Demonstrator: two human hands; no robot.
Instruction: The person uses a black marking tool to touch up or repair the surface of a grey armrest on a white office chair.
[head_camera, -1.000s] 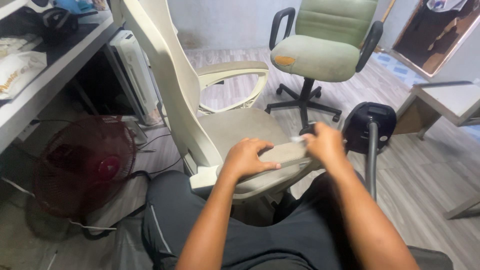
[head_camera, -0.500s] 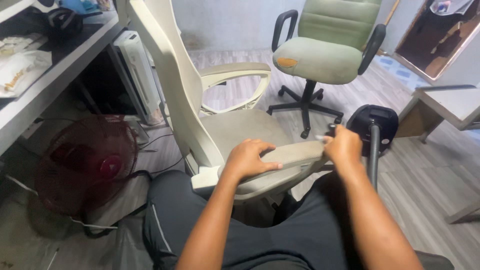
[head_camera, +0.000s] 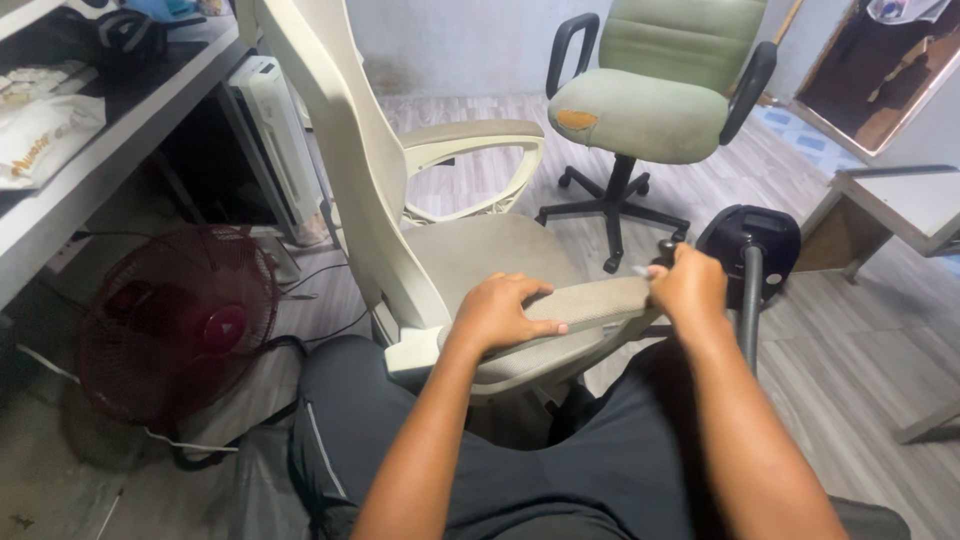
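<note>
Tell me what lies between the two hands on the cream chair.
In the head view, a bare stretch of the near armrest pad runs between the left hand, pressed flat on it, and the right hand, closed at its front end.

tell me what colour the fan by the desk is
Dark red fan, seen in the head view.
</note>
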